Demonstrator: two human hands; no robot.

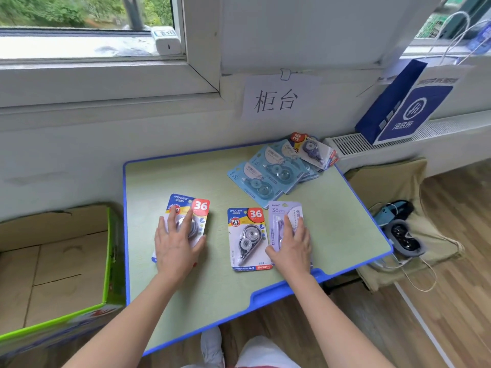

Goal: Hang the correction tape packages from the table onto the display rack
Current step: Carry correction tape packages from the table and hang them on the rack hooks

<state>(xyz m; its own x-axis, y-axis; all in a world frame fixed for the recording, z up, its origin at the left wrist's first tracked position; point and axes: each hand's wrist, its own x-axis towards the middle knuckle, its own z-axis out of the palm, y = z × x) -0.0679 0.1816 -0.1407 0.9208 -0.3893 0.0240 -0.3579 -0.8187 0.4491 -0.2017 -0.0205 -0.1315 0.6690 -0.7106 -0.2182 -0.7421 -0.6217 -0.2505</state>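
From the head camera, the person stood over a small green surface (186,179) edged in blue, pushed against the wall under a window. The left hand (176,240) lay flat with fingers spread on a blue-and-yellow correction tape package (198,208) marked with a red 36, at the left of the surface. The right hand (293,243) lay the same way, fingers straight and slightly apart, on a lavender package (283,212) near the front edge. Neither hand was curled round anything; both were pressing down only. Between them a second red-36 package (248,239) lay untouched, just beside the lavender one. Farther back a fanned pile of pale blue packages (265,176) overlapped one another, with one more red-36 package (314,150) at the far corner.

A cardboard box (53,261) sat to the left, a paper sign (276,98) hung on the wall, and a blue paper bag (403,107) leaned on the sill. No display rack showed anywhere in this view.

To my eye the job was at the picking-up step, with nothing hung yet. Next, each hand would need to get fingers under a card's edge, lift it, and turn toward the rack to line its hang hole up with a hook
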